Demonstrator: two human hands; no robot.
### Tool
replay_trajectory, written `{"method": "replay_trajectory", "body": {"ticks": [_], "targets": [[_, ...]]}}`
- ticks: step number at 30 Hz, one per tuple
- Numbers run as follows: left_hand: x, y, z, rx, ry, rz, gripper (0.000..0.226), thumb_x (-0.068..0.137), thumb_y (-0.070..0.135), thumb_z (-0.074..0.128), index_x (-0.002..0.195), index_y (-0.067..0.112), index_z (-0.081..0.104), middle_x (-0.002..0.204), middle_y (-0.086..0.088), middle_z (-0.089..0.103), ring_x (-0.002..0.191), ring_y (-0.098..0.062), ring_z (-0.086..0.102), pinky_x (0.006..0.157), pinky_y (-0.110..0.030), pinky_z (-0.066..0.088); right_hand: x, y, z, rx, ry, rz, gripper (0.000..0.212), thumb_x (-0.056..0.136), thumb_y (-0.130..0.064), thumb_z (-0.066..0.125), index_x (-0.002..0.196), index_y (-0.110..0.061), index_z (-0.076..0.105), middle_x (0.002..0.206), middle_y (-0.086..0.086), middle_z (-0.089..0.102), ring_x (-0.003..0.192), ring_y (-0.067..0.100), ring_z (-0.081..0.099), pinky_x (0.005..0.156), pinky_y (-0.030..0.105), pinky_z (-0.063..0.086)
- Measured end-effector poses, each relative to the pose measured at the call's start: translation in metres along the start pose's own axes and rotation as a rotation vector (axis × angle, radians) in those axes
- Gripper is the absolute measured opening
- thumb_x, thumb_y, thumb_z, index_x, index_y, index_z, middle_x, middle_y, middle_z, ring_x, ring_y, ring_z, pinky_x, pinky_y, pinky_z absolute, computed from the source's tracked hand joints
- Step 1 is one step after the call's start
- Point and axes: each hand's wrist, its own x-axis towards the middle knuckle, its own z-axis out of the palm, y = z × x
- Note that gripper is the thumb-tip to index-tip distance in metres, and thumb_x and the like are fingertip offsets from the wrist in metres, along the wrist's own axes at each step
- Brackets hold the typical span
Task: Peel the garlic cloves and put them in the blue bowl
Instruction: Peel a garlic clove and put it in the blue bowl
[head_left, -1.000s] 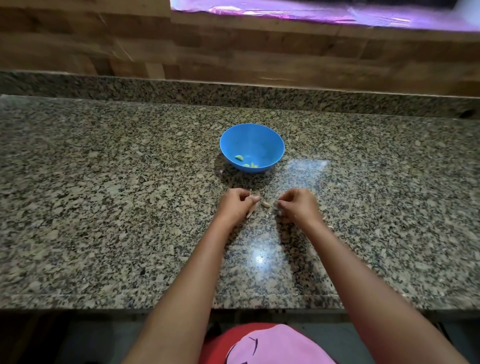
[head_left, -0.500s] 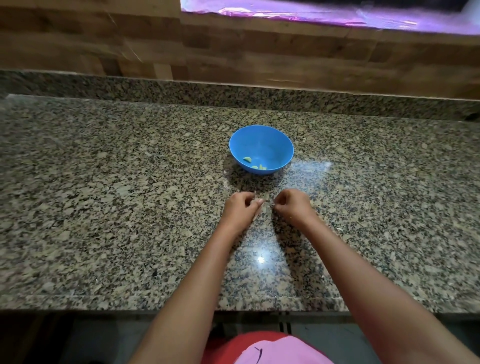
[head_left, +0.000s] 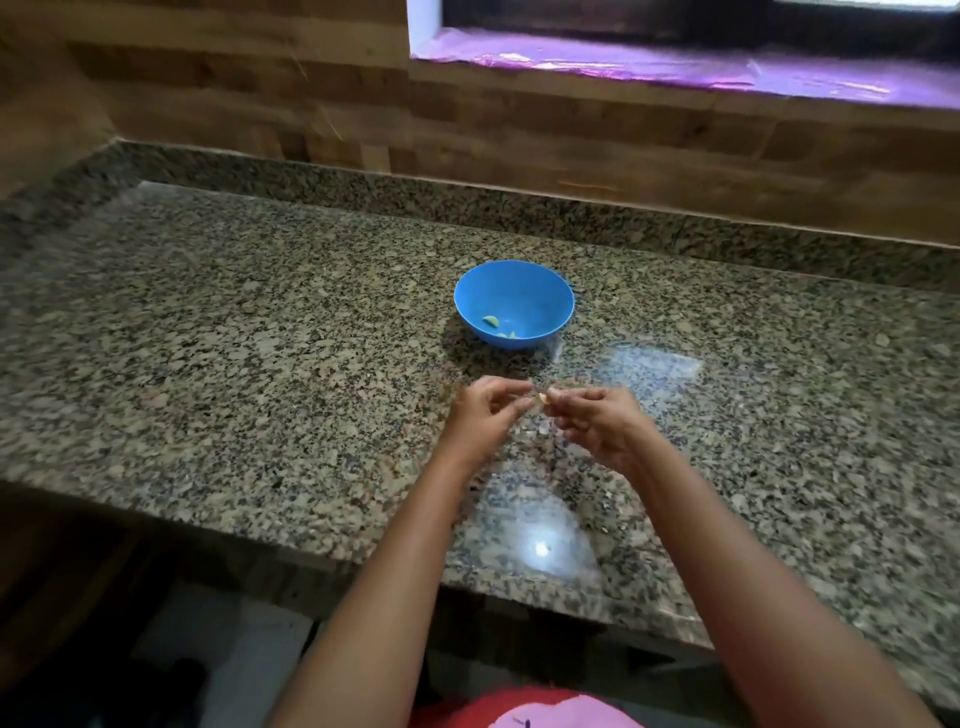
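Our right hand (head_left: 605, 423) pinches a garlic clove (head_left: 544, 399) so our left hand (head_left: 485, 418), fingers curled at it, can strip skin; the blue bowl (head_left: 514, 301) waits just beyond.

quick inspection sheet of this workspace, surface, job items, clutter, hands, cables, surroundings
surface: speckled granite counter, glossy, with a bright light reflection near its front edge.
job's things: blue bowl upright on the counter beyond the hands, a few peeled cloves inside; one garlic clove held between the two hands.
clutter: small pale bits on the counter under the hands, maybe peel; too blurred to be sure.
hands: right hand pinches the clove at its fingertips; left hand has curled fingers right beside the clove, contact not clear.
cables: nothing seen.
surroundings: wood-look wall behind the counter, window ledge with purple covering at upper right.
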Motion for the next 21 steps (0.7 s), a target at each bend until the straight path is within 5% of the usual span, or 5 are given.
{"method": "replay_trajectory", "body": {"ticks": [4, 12, 18, 21], "targets": [[-0.019, 0.006, 0.036, -0.286, 0.036, -0.111, 0.018, 0.083, -0.005, 0.062, 0.101, -0.006, 0.066, 0.079, 0.005, 0.068, 0.068, 0.004, 0.063, 0.07, -0.012, 0.051, -0.016, 0.001, -0.021, 0.044, -0.115, 0.086, 0.01, 0.088, -0.003, 0.057, 0.082, 0.004, 0.061, 0.053, 0.005, 0.062, 0.039, 0.005, 0.051, 0.04, 0.013, 0.041], [-0.027, 0.011, 0.066, -0.483, 0.039, -0.258, 0.016, 0.086, -0.002, 0.06, 0.074, 0.008, 0.063, 0.056, 0.005, 0.067, 0.051, -0.003, 0.061, 0.055, -0.015, 0.052, -0.036, -0.004, -0.052, -0.25, -0.164, -0.024, 0.006, 0.08, 0.0, 0.066, 0.079, 0.004, 0.062, 0.07, 0.014, 0.063, 0.05, 0.013, 0.055, 0.047, 0.019, 0.048], [-0.013, 0.018, 0.074, -0.495, -0.003, -0.252, 0.011, 0.089, -0.001, 0.057, 0.092, 0.006, 0.063, 0.068, -0.002, 0.068, 0.056, -0.006, 0.062, 0.059, -0.017, 0.053, -0.031, -0.017, -0.052, -0.458, -0.006, -0.118, 0.006, 0.077, -0.003, 0.072, 0.079, -0.001, 0.066, 0.064, 0.008, 0.065, 0.055, 0.014, 0.06, 0.052, 0.022, 0.052], [-0.011, 0.011, 0.069, -0.078, -0.051, -0.125, 0.016, 0.094, 0.011, 0.053, 0.105, 0.014, 0.064, 0.098, -0.004, 0.067, 0.085, -0.013, 0.063, 0.077, -0.026, 0.053, -0.022, -0.013, -0.056, -0.484, 0.035, -0.084, 0.006, 0.079, -0.001, 0.069, 0.079, 0.002, 0.064, 0.064, 0.009, 0.065, 0.056, 0.015, 0.06, 0.056, 0.025, 0.055]]}}
